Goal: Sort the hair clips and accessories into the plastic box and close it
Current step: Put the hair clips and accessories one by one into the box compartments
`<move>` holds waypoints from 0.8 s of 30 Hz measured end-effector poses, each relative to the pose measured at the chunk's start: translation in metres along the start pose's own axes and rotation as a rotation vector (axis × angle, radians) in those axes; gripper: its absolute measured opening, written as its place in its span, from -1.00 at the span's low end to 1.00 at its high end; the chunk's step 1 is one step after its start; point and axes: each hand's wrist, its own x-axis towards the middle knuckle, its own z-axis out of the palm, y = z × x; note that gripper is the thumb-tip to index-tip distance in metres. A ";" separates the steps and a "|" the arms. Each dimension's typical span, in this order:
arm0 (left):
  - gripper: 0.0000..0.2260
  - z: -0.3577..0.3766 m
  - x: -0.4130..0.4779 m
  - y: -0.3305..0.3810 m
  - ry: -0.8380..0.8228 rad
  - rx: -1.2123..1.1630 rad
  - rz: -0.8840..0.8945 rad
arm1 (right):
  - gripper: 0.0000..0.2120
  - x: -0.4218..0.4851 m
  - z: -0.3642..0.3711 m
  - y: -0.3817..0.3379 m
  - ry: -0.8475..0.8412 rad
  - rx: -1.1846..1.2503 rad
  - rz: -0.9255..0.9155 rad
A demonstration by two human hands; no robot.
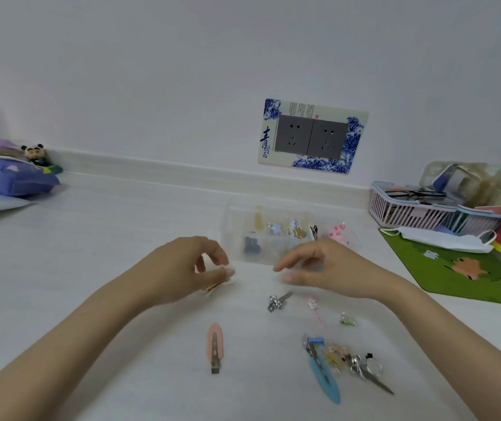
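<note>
1. At the far left edge of the frame we see a blue pouch (12, 177) lying on the white table (106, 299), with a small panda toy (34, 153) behind it.
2. Left of centre, our left hand (182, 268) pinches a small pale clip (217, 287) between thumb and fingers, just above the table.
3. Below it, in the lower middle, a pink clip (214, 346) lies flat.
4. At centre, the clear plastic box (273, 235) sits open with several accessories inside.
5. Right of centre, our right hand (325, 268) hovers in front of the box, fingers loosely spread and holding nothing.
6. Below that hand lie a silver clip (278, 302), a blue clip (323, 372) and a small heap of others.
7. At the right edge stands a pink basket (410, 211), beside a green mat (455, 268).
</note>
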 end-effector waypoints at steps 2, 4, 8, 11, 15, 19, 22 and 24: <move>-0.74 0.006 -0.004 -0.003 -0.089 0.039 -0.059 | -0.77 -0.004 0.007 0.005 -0.076 -0.063 0.047; -0.70 0.012 -0.005 -0.007 -0.092 0.085 -0.080 | -0.74 -0.004 0.013 0.006 -0.092 -0.056 0.073; -0.79 0.015 -0.005 -0.011 -0.026 0.074 -0.117 | -0.76 -0.002 0.023 0.004 -0.062 -0.011 0.053; -0.83 0.015 -0.005 -0.006 -0.027 0.101 -0.109 | -0.80 0.003 0.028 0.004 0.005 0.016 0.042; -0.77 0.012 -0.009 0.001 -0.110 0.278 -0.077 | -0.86 0.005 0.035 0.002 0.068 0.063 0.014; -0.62 0.009 -0.014 0.004 -0.141 0.366 -0.020 | -0.89 0.002 0.041 0.000 0.103 0.083 -0.023; -0.63 0.009 -0.017 0.001 -0.106 0.398 0.022 | -0.89 -0.001 0.044 0.000 0.137 0.088 -0.040; -0.69 0.009 -0.019 -0.001 -0.058 0.330 0.058 | -0.87 -0.001 0.045 0.001 0.170 0.111 -0.048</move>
